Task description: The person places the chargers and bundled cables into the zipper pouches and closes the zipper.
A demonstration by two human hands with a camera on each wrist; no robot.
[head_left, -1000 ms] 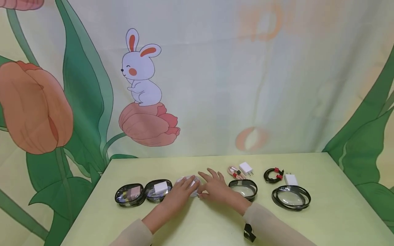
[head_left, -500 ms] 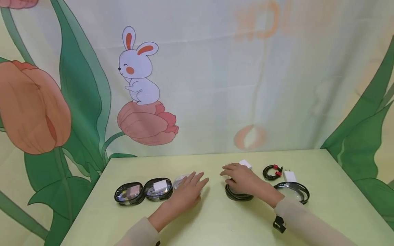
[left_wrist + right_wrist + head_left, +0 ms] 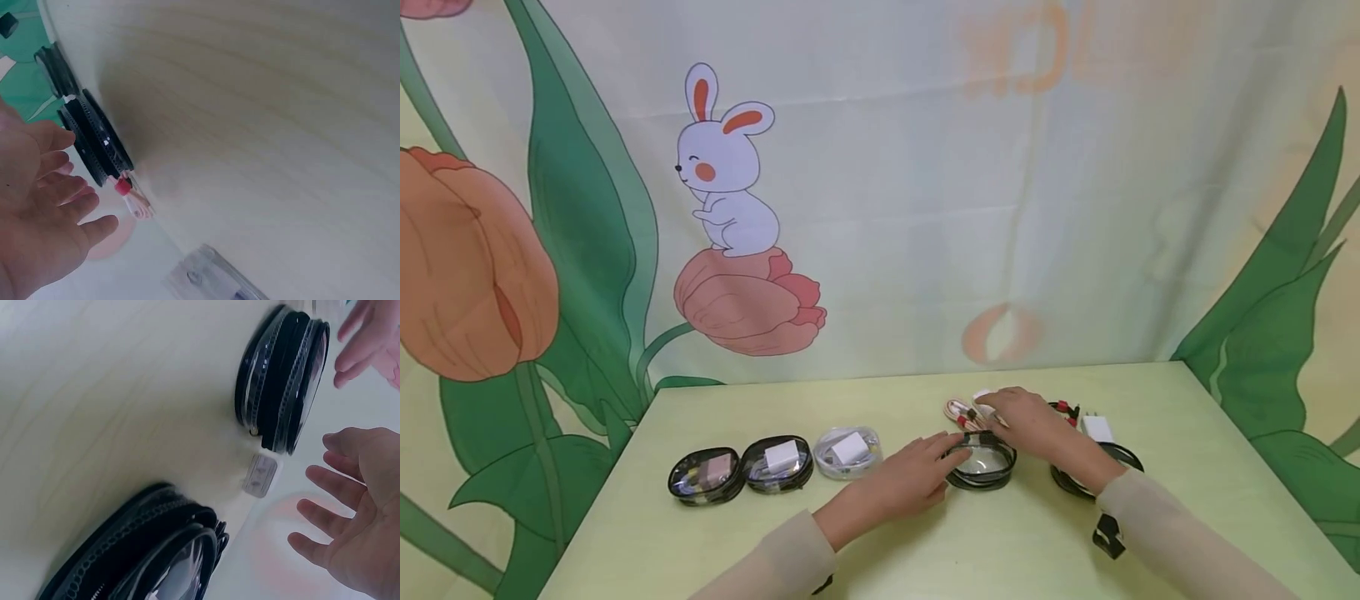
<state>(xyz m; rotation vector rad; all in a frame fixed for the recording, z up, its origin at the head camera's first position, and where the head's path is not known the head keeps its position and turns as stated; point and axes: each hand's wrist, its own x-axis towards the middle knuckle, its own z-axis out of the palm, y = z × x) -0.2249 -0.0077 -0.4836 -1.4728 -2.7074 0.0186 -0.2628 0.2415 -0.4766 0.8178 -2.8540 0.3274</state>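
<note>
Neither grip holds anything: left hand [image 3: 904, 483] lies flat, fingertips at the round zip pouch [image 3: 981, 463] mid-bench [image 3: 880, 542]; right hand [image 3: 1026, 421], fingers loosely spread, hovers over the white charger [image 3: 981, 398] behind it. Best steady the pouch rim (it may slide) before lifting the charger. Fingers hide most of the charger.

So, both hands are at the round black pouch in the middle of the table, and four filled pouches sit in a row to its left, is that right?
Not quite: the head view shows three filled pouches to its left, not four. The rest holds: the left hand and right hand are both at the round black pouch in the middle of the table.
</note>
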